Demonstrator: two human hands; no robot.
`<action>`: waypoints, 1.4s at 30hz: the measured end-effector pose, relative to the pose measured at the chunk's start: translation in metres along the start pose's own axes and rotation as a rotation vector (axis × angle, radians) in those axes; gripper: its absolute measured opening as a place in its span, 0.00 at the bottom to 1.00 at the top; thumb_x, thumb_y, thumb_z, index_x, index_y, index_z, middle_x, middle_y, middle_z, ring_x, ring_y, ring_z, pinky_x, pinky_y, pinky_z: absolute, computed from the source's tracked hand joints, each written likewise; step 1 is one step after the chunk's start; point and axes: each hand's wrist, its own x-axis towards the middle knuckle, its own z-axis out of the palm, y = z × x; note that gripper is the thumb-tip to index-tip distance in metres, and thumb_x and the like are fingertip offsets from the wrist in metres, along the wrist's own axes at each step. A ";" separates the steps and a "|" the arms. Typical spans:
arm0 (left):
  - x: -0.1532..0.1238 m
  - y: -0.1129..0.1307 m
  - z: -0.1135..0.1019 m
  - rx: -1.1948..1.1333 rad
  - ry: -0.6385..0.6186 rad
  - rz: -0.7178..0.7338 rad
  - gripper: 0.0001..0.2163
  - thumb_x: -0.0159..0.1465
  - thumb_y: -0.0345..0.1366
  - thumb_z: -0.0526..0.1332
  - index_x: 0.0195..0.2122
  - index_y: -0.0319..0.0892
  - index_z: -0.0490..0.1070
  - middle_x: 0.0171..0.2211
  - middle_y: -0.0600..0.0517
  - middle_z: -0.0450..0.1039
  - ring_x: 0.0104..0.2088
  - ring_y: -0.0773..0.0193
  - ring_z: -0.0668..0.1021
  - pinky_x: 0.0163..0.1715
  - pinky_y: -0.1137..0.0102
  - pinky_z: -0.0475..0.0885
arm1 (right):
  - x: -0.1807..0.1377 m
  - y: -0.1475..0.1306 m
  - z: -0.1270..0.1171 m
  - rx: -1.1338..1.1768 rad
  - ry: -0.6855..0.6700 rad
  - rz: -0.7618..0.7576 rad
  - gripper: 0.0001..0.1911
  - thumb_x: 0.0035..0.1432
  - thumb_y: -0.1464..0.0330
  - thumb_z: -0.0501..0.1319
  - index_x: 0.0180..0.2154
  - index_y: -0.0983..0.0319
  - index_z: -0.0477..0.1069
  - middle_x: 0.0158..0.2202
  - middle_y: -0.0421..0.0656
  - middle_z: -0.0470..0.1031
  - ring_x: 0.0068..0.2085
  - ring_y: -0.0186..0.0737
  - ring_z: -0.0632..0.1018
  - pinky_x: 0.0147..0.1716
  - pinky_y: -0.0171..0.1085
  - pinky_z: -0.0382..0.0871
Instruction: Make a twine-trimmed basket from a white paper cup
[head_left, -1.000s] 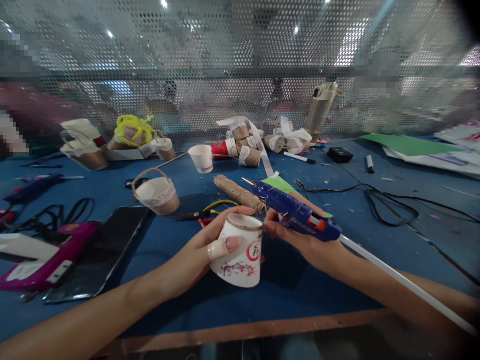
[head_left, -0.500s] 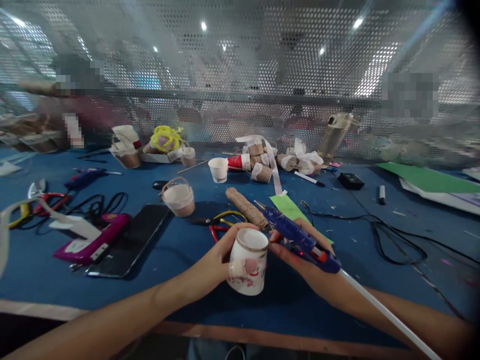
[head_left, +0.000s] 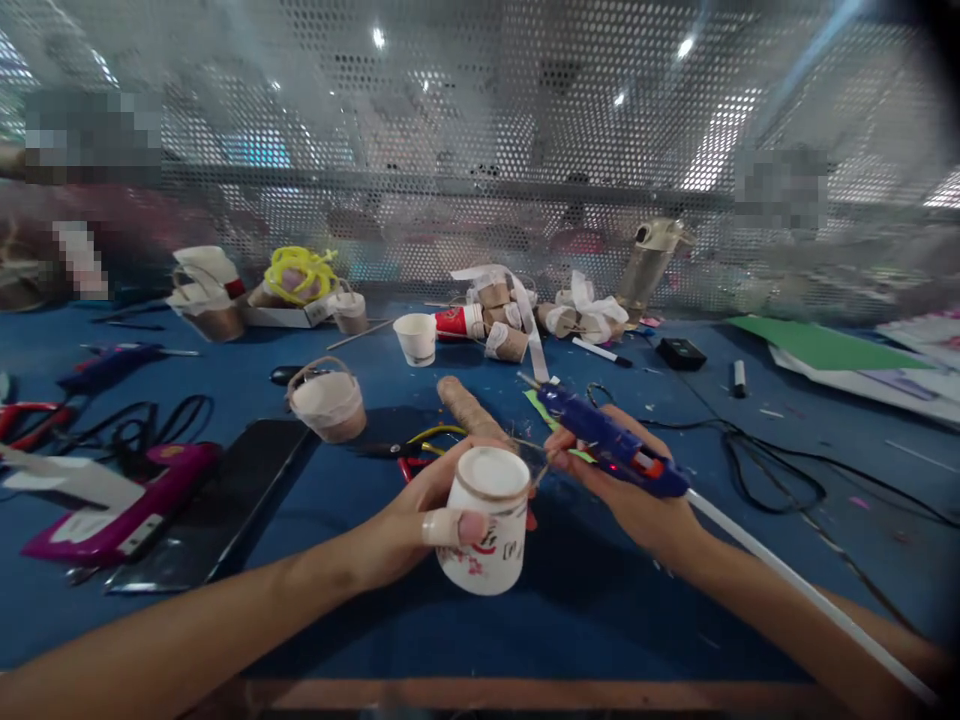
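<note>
My left hand (head_left: 427, 520) is wrapped round a white paper cup (head_left: 487, 545) printed with red blossoms and dark lettering. The cup's recessed end faces up, and brown twine (head_left: 491, 493) runs round that edge. A band of tape circles my left thumb. In my right hand (head_left: 637, 500) lies a blue hot glue gun (head_left: 600, 435), nozzle pointing up and left, a long white glue stick (head_left: 795, 580) trailing from its back. My right fingertips also pinch a strand of twine beside the cup. Behind the cup lies a roll of twine (head_left: 469, 408).
Left of the cup are scissors (head_left: 390, 449), a small basket (head_left: 330, 405), a black phone-like slab (head_left: 225, 500) and a magenta glue gun (head_left: 150, 500). Farther back stand a white cup (head_left: 416, 338) and several twine-wrapped cups (head_left: 506, 342). Black cable (head_left: 780, 490) loops at right.
The view has turned slightly right, so the table things shift left. My right hand has drawn away from the cup, and a strand of twine now shows stretched between them.
</note>
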 end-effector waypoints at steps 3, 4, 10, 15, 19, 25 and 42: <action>0.000 0.004 -0.003 0.019 0.020 0.033 0.25 0.57 0.41 0.73 0.54 0.42 0.71 0.44 0.43 0.79 0.45 0.50 0.80 0.45 0.61 0.72 | -0.002 -0.014 -0.010 -0.077 0.092 -0.075 0.08 0.56 0.65 0.72 0.34 0.57 0.75 0.35 0.39 0.80 0.38 0.40 0.81 0.43 0.41 0.77; -0.001 0.004 -0.003 0.012 0.029 0.041 0.25 0.57 0.41 0.72 0.55 0.42 0.72 0.45 0.43 0.79 0.45 0.50 0.80 0.45 0.62 0.72 | -0.004 -0.015 -0.013 -0.064 0.082 -0.098 0.07 0.57 0.66 0.72 0.36 0.56 0.75 0.36 0.39 0.80 0.39 0.40 0.81 0.44 0.40 0.77; -0.009 0.005 -0.008 -0.030 0.066 0.053 0.26 0.58 0.39 0.71 0.58 0.42 0.72 0.45 0.43 0.81 0.45 0.49 0.80 0.44 0.63 0.73 | -0.016 -0.002 -0.013 0.072 -0.102 -0.134 0.13 0.53 0.73 0.74 0.38 0.53 0.75 0.35 0.36 0.81 0.36 0.39 0.83 0.38 0.38 0.78; -0.008 0.010 -0.007 -0.056 0.104 0.071 0.22 0.58 0.39 0.72 0.54 0.42 0.74 0.44 0.44 0.82 0.42 0.50 0.82 0.41 0.64 0.75 | -0.021 0.006 -0.010 0.149 -0.226 0.007 0.11 0.54 0.73 0.73 0.36 0.55 0.76 0.36 0.37 0.81 0.39 0.41 0.83 0.41 0.41 0.78; -0.009 0.008 -0.008 -0.052 0.126 0.083 0.21 0.58 0.39 0.72 0.52 0.42 0.75 0.46 0.44 0.82 0.44 0.50 0.83 0.44 0.63 0.75 | -0.027 0.003 -0.008 0.187 -0.281 0.086 0.11 0.53 0.73 0.73 0.35 0.57 0.74 0.35 0.39 0.81 0.37 0.40 0.83 0.38 0.39 0.78; -0.017 0.008 -0.014 0.035 0.100 0.067 0.20 0.62 0.42 0.69 0.54 0.43 0.75 0.48 0.44 0.82 0.46 0.52 0.82 0.45 0.66 0.75 | -0.024 -0.004 -0.005 0.217 -0.341 -0.020 0.13 0.55 0.71 0.72 0.30 0.57 0.67 0.36 0.41 0.79 0.37 0.42 0.81 0.38 0.41 0.75; -0.023 0.012 -0.009 0.026 0.149 0.054 0.22 0.59 0.41 0.71 0.54 0.45 0.75 0.49 0.45 0.80 0.49 0.47 0.81 0.46 0.61 0.76 | -0.023 0.005 -0.015 -0.156 -0.287 -0.200 0.13 0.58 0.69 0.64 0.26 0.58 0.61 0.26 0.38 0.69 0.26 0.36 0.69 0.27 0.38 0.61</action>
